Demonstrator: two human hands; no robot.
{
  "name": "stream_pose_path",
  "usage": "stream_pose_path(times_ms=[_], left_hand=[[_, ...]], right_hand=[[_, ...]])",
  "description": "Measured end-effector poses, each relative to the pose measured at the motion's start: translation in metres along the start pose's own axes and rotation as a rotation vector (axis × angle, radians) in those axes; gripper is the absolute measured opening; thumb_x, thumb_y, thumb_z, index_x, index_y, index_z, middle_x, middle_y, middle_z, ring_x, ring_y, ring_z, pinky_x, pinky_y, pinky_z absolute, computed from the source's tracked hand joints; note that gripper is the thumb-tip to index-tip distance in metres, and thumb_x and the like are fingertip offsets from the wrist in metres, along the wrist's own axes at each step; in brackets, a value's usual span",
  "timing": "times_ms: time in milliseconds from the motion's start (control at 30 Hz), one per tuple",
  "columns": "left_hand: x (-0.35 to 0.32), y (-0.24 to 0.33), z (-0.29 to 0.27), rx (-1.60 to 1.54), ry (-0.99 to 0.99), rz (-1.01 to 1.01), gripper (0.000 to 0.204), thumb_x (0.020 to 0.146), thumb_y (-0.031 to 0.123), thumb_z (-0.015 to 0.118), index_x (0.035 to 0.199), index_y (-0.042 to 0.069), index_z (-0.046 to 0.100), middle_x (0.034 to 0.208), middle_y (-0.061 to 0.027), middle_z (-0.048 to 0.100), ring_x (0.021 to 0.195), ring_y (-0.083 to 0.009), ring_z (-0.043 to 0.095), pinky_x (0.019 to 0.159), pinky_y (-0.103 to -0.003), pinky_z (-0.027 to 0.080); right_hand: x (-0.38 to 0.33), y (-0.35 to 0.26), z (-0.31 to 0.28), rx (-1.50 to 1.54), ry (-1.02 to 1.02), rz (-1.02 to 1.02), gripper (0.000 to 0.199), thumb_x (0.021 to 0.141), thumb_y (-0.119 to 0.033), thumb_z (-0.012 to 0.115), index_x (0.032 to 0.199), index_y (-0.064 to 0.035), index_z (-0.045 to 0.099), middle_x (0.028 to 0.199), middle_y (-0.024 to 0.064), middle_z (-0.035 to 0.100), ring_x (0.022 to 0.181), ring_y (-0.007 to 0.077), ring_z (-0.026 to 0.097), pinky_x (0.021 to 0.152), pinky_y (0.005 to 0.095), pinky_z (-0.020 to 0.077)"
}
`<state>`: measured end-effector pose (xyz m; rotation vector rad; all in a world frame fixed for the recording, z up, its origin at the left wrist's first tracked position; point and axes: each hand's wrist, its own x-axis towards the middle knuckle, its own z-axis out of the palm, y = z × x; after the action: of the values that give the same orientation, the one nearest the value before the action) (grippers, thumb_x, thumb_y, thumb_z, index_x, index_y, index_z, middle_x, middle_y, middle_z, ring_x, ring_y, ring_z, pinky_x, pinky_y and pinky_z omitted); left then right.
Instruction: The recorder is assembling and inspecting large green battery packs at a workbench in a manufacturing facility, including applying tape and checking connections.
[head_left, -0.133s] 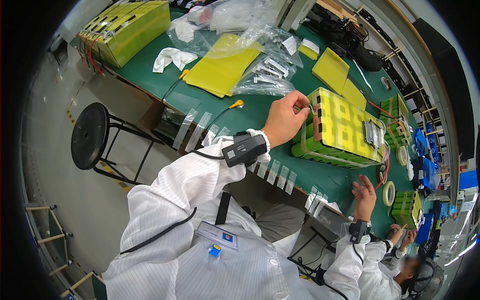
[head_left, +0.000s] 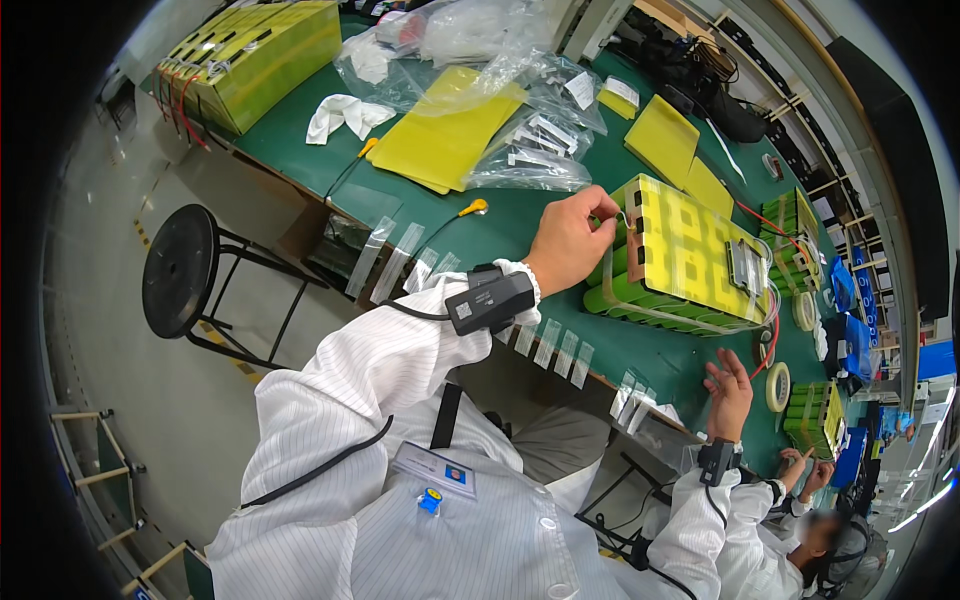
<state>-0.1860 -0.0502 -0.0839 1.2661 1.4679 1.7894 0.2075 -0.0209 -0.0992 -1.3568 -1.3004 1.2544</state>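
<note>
On the green counter (head_left: 500,225) a yellow-topped battery pack (head_left: 690,255) lies beside clear bags (head_left: 530,130) and yellow sheets (head_left: 440,135), my left hand (head_left: 572,240) pinching something small, too tiny to make out, at its near corner, my right hand (head_left: 728,390) open, resting on the counter's edge.

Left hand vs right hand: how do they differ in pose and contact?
The left hand is curled, fingers pinched at the near edge of the yellow-topped battery pack; the right hand is open, fingers spread, by the green table edge. Left reaches far across the table; right sits near, beside the tape roll. Both wear a black wrist device and white sleeve.
</note>
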Motion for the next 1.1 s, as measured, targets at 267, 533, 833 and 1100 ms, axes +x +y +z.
stream_pose_path(times_ms=[267,533,833,1100], left_hand=[[-0.012,-0.012,-0.007,0.235,-0.091,0.239,0.009,0.083,0.006,0.066,0.09,0.002,0.069,0.086,-0.0105,0.066,0.069,-0.025,0.065,0.064,-0.035,0.052],[-0.016,-0.013,-0.007,0.308,-0.102,0.296,0.013,0.085,0.006,0.065,0.096,0.004,0.072,0.094,-0.011,0.066,0.08,-0.033,0.065,0.071,-0.039,0.054],[-0.058,0.011,-0.002,0.292,-0.208,0.134,0.047,0.084,0.0,0.057,0.13,-0.005,0.056,0.133,-0.0175,0.05,0.119,-0.0371,0.05,0.102,-0.043,0.043],[-0.066,0.012,0.001,0.351,-0.226,0.099,0.065,0.078,0.002,0.058,0.141,-0.005,0.045,0.141,-0.0175,0.042,0.124,-0.0411,0.043,0.108,-0.047,0.037]], right_hand=[[0.001,0.0,0.0,-0.029,-0.012,-0.01,0.046,0.094,-0.008,0.055,0.139,0.001,0.053,0.139,0.0144,0.059,0.105,0.018,0.066,0.079,0.0266,0.0522],[0.001,0.004,-0.002,-0.019,-0.012,-0.014,0.045,0.095,-0.007,0.055,0.139,0.0016,0.053,0.139,0.015,0.059,0.104,0.0177,0.066,0.079,0.0258,0.0525],[-0.001,0.003,-0.001,-0.033,0.004,-0.019,0.046,0.094,-0.006,0.055,0.139,0.0026,0.053,0.138,0.0156,0.06,0.104,0.0181,0.067,0.079,0.025,0.0528],[-0.002,0.005,-0.001,-0.037,0.0,-0.026,0.045,0.094,-0.006,0.055,0.138,0.0025,0.053,0.137,0.0155,0.06,0.104,0.0183,0.067,0.079,0.0246,0.0526]])
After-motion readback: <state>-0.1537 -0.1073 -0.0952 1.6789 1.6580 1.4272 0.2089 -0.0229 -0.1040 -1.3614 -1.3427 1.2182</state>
